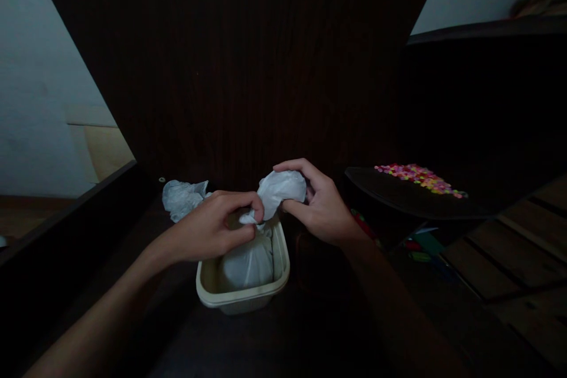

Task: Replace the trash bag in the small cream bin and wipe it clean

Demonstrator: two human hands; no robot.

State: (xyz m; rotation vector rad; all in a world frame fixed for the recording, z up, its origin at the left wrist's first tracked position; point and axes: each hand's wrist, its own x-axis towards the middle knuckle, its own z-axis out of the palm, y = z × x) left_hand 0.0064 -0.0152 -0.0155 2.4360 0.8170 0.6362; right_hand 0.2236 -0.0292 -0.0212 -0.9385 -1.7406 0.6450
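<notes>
Between my hands is a whitish, thin plastic bag (283, 189) with something rounded inside that I cannot make out. My left hand (221, 221) pinches the bag's gathered neck between thumb and forefinger. Around the bag's full end curl the fingers and thumb of my right hand (321, 207). Just below, a cream plastic container (206, 295) with rounded corners stands on the dark surface. Inside it lies another full, whitish bag (250, 263), partly hidden by my left hand.
A crumpled clear plastic bag (181, 198) lies left of the container. At the right, a dark curved surface (398, 204) bears a patch of small pink, red and yellow pieces (419, 179). A dark wooden panel (243, 71) rises behind my hands.
</notes>
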